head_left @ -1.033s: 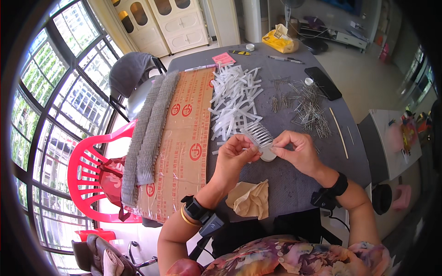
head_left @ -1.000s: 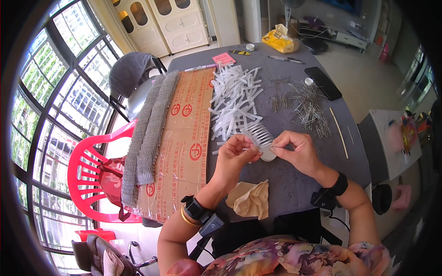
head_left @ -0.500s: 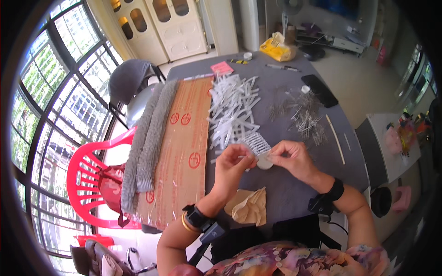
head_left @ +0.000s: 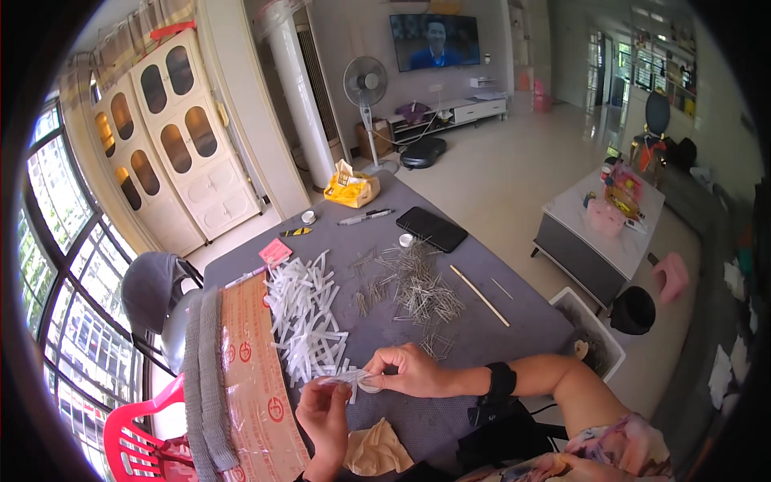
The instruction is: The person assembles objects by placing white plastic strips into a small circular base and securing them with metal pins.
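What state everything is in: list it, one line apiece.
Left hand, pinched on a pale piece
Right hand, pinched on the same piece
White strips, heaped loose
Metal pins, piled loose
Brown paper, crumpled
Black phone, lying flat
Television, on
Cabinet doors, closed
Fan, upright; spinning unclear

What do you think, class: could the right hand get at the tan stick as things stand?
Probably yes, once the right hand lets go of the white piece: nothing tall stands between hand and tan stick.

Wide fisheye view from the person's head, facing forward and down across the table [head_left: 530, 329], left hand [head_left: 323, 414] and right hand [head_left: 409, 371] near at lower centre, television [head_left: 414, 48] far off at upper centre
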### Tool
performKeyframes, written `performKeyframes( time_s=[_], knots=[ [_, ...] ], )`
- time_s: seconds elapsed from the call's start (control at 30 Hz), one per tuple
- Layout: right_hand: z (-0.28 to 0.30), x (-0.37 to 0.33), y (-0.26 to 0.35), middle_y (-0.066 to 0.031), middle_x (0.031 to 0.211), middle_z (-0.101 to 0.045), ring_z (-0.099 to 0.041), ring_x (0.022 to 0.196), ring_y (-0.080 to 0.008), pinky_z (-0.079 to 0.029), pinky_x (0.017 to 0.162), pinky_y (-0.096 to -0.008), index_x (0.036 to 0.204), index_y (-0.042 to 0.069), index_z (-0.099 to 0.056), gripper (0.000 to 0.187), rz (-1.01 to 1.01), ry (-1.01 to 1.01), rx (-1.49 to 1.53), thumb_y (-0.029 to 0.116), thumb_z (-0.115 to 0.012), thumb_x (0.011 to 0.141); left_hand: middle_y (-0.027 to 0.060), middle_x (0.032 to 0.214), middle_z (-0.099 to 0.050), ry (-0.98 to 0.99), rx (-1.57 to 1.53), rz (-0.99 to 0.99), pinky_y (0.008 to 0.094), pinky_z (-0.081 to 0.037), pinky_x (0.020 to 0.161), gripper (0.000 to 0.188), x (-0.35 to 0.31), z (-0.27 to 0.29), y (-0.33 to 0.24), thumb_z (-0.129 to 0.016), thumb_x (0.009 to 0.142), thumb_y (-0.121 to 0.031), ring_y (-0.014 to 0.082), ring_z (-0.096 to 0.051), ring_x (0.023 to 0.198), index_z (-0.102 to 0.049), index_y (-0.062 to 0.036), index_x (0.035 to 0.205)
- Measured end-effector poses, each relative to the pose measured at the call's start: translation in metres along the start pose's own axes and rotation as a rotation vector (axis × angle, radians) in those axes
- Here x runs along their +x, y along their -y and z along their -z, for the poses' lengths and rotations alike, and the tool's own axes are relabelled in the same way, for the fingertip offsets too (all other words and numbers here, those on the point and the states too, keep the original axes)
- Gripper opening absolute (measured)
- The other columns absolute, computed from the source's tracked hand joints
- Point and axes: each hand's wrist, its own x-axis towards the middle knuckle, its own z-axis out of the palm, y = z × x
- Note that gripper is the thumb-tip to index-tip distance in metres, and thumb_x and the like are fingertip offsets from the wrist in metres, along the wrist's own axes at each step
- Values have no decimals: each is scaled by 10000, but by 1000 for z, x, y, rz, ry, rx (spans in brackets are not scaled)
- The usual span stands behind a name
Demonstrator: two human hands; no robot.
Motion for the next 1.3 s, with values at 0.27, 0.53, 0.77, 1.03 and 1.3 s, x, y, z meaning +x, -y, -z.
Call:
performKeyframes(
  time_s=[0.27, 0.53, 0.77, 1.03, 1.3],
  knots=[
    [0, 8, 9, -73, 795, -645, -593, 738, -101, -469, 668, -248, 746, -6, -577, 71, 116, -72, 114, 51, -614, 765, 38, 726, -541, -14, -222, 173, 239, -458, 647, 98, 6, 5, -11, -547, 787, 20, 121, -544, 665, -474, -44, 801],
    [2, 13, 10, -92, 787, -643, -607, 746, -119, -473, 688, -252, 736, -4, -578, 72, 159, -41, 3, 28, -642, 742, 31, 831, -569, 119, -434, 362, 240, -504, 715, 129, 13, 13, 1, -554, 815, 9, 138, -600, 778, -490, -54, 907],
    [-2, 10, 10, -76, 766, -617, -579, 733, -110, -455, 680, -241, 725, 2, -567, 78, 123, -21, -58, 0, -642, 743, 33, 822, -567, 134, -445, 352, 229, -502, 702, 131, 10, 16, 6, -566, 813, 0, 125, -597, 770, -494, -43, 914],
    [0, 10, 9, -74, 774, -621, -573, 732, -101, -457, 679, -242, 718, 4, -564, 80, 101, -4, -41, -1, -638, 748, 51, 827, -579, 129, -400, 302, 219, -496, 687, 126, 9, 13, 2, -570, 812, 3, 112, -589, 761, -503, -29, 915],
    [3, 11, 9, -88, 772, -644, -611, 742, -123, -474, 676, -250, 720, -1, -578, 89, 99, 9, -72, 50, -645, 748, 51, 826, -581, 144, -376, 281, 217, -496, 684, 120, 10, 13, 3, -568, 813, 7, 109, -589, 758, -505, -22, 912]
  ],
)
